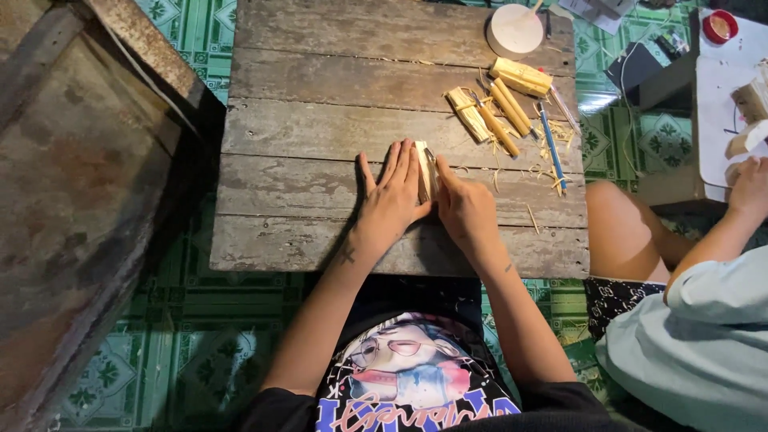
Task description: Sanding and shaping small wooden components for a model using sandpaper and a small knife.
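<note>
a: head view. mid-cut by the look of it. left hand (390,198) flat, fingers spread, pinning a pale wood block (425,174) to the plank table (320,128). right hand (464,210) clenched around a thin blade (432,160), tip just past the fingertips.

b: agreed, maybe halfway? already split: bamboo sticks (506,108) well beyond the right fingers, fibrous, yellowish. blue pen (552,148) beside them, round white lid (514,30) further out. shavings scattered, boards rough and grey.

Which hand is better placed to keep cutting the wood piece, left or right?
Right. The right hand already holds the blade against the pale wood piece; the left hand lies flat, pinning it to the plank table.
</note>
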